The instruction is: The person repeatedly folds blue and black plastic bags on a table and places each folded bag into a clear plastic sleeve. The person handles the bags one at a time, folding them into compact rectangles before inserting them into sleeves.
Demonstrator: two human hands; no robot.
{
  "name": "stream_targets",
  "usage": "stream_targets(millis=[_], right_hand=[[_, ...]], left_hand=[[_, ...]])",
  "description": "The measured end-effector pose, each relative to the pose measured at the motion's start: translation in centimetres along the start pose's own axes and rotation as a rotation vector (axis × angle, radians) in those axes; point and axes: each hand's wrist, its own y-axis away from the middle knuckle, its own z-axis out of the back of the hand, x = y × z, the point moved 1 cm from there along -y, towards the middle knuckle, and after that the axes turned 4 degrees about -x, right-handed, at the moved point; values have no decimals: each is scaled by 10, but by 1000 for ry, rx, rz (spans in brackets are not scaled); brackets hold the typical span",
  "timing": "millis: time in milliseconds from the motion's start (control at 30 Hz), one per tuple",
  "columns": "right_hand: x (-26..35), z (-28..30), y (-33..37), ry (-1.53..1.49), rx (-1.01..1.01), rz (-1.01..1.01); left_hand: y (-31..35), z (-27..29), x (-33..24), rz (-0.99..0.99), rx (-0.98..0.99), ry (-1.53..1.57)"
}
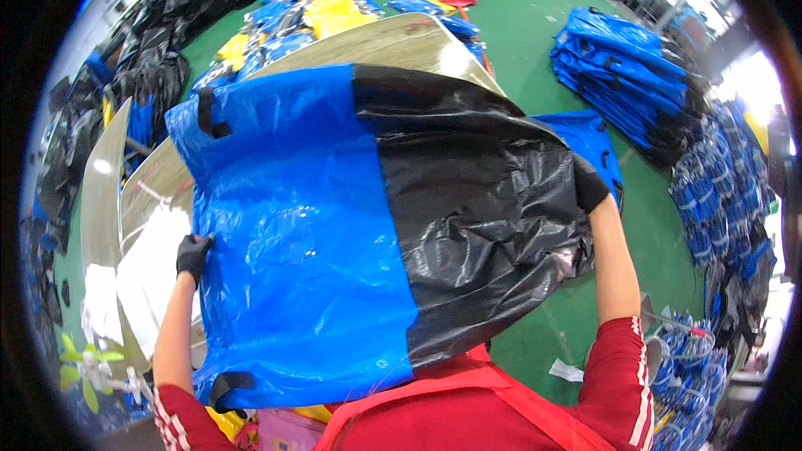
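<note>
A large bag (301, 225), half blue and half black sheeting with short black handles, is stretched out sideways in front of me. My left hand (192, 257), in a black glove, is closed on the edge of its blue end. At the far black end is my right hand (591, 187), also in a dark glove, closed on the sheeting. Its fingers partly blend into the black material. One black handle (213, 114) shows at the upper left corner, another (230, 386) at the lower left. The bag covers much of a shiny table (393, 42) beneath it.
Stacked blue and black bags (614, 67) lie on the green floor (535, 42) at the far right. Bundles of blue items (723, 188) stand along the right side. Blue and yellow pieces (334, 15) sit beyond the table. A small green fan (88, 367) is at lower left.
</note>
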Motion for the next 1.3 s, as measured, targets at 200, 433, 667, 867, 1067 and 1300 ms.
stream_targets(millis=[200, 433, 667, 867, 1067, 1300], right_hand=[[-25, -64, 9, 1306, -250, 366], [-77, -63, -13, 1351, -671, 447], [-20, -53, -21, 1511, -515, 637], [22, -10, -48, 1688, -624, 744], [76, -37, -75, 1744, -197, 377], [30, -170, -133, 1716, 185, 427]], left_hand=[[0, -18, 9, 12, -68, 39], [-1, -15, 12, -31, -43, 120], [13, 13, 2, -408, -479, -60], [18, 18, 9, -66, -216, -267], [-12, -27, 27, -101, -377, 139], [-2, 6, -47, -31, -384, -93]])
